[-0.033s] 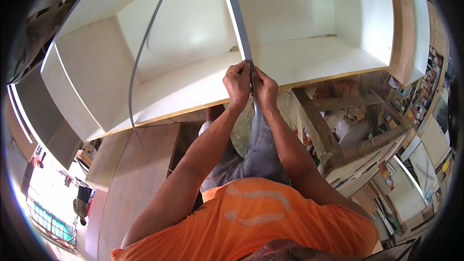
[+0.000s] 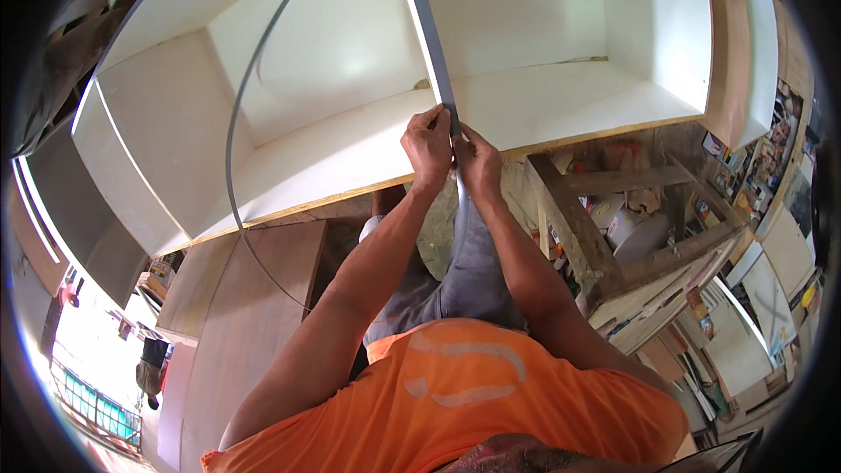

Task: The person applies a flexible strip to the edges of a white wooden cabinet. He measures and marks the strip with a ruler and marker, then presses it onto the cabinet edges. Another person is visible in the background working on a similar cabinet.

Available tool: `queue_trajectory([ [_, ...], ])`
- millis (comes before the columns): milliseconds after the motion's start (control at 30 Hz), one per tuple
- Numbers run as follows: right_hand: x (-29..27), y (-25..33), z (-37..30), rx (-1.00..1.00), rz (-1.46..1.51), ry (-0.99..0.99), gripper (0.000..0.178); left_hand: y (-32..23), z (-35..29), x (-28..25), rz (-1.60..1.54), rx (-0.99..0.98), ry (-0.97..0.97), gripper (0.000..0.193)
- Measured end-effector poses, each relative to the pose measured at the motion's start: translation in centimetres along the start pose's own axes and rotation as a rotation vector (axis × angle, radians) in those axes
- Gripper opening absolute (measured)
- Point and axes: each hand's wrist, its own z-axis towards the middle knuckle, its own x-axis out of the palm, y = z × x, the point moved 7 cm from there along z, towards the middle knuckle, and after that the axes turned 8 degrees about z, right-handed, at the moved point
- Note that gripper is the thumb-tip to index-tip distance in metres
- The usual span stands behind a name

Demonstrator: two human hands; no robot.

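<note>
A grey edging strip point(image 2: 424, 26) lies along the front edge of the upright divider point(image 2: 434, 66) in a white-lined cabinet. My left hand point(image 2: 427, 151) pinches the strip from the left near the divider's lower end. From the other side, my right hand point(image 2: 479, 162) closes its fingers on the same strip, almost touching the left. Below my hands a loose length drops toward my lap. Another grey length point(image 2: 231, 140) arcs up at the left to a free end before the left compartment. Its lower end passes behind my left forearm, so I cannot see whether both lengths join.
Left of my legs is a wood-faced panel or box point(image 2: 254, 298). A rough wooden frame point(image 2: 578, 236) stands at the right, with a white round container point(image 2: 638, 238) inside it. Boards and clutter line the far right. The cabinet's raw bottom edge point(image 2: 350, 194) runs across before me.
The loose grey length at the left has bowed further left, and its lower part now shows more plainly down to my forearm. Both hands keep nearly the same place and grip.
</note>
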Motion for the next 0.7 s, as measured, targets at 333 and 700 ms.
queue_trajectory([
  [333,-1.6,-6.6,-5.6,0.22,0.146,-0.026,0.024,1.2,-0.5,0.6,-0.047,-0.144,0.087,0.03],
  [700,-1.6,-8.1,-4.6,0.243,0.154,-0.043,0.022,1.9,-1.6,0.7,0.008,-0.149,0.111,0.028],
])
